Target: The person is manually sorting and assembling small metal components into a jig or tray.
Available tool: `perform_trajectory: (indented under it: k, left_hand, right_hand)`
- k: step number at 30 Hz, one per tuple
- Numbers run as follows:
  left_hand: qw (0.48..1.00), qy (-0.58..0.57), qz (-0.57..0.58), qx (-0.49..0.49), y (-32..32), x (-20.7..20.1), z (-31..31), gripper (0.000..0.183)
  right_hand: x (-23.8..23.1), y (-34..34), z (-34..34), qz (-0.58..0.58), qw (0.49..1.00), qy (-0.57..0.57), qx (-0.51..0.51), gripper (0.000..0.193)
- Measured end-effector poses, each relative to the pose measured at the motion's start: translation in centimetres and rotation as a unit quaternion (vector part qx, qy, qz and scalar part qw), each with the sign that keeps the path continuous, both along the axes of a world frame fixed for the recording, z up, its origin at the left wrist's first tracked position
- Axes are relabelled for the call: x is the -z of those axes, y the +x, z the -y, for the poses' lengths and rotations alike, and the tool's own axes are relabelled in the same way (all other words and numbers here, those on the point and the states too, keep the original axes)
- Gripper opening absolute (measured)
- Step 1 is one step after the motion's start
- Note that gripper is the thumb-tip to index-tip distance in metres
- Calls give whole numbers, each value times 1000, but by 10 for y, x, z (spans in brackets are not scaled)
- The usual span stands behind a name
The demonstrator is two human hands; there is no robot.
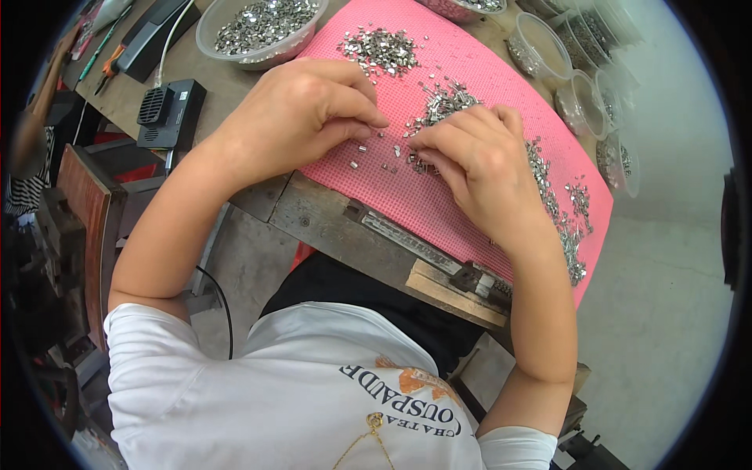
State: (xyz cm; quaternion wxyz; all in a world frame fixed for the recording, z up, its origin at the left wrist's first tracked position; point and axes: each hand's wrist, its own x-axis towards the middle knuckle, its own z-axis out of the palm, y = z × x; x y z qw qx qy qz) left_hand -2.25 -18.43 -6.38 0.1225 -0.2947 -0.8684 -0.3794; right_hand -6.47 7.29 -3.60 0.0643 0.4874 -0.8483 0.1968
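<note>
Both my hands work low over a pink textured mat (470, 48) strewn with small shiny metal pieces. My left hand (313, 110) has its thumb and forefinger pinched together beside a few loose metal pieces (354, 164); whatever sits between the fingertips is too small to make out. My right hand (486, 160) is pinched too, its fingertips down at the near edge of a metal-piece pile (442, 102). Between the two hands lie a few single pieces. Another pile of metal pieces (381, 50) rests beyond my left hand, and more (576, 227) trail along the mat's right side.
A clear bowl (205, 39) full of metal pieces stands at the far left. Several round plastic tubs (540, 47) line the right edge. A black box device (174, 113) sits left of my arm. Along the table's front edge runs a metal rail (407, 244) above a wooden block (454, 294).
</note>
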Motion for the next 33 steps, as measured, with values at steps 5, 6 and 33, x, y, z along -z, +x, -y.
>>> perform_trajectory:
  k: [5, 6, 33]
  left_hand:
    - [996, -47, 7, -74, 17, -3, 10, 24]
    - [996, -46, 9, -75, 20, -2, 12, 24]
    - [989, -52, 0, -136, 23, 4, -27, 24]
  right_hand:
    - [3, -14, 17, -3, 999, 24, -45, 13]
    - [2, -15, 20, 4, 998, 32, -58, 14]
    - [-31, 64, -91, -41, 984, -4, 173, 16]
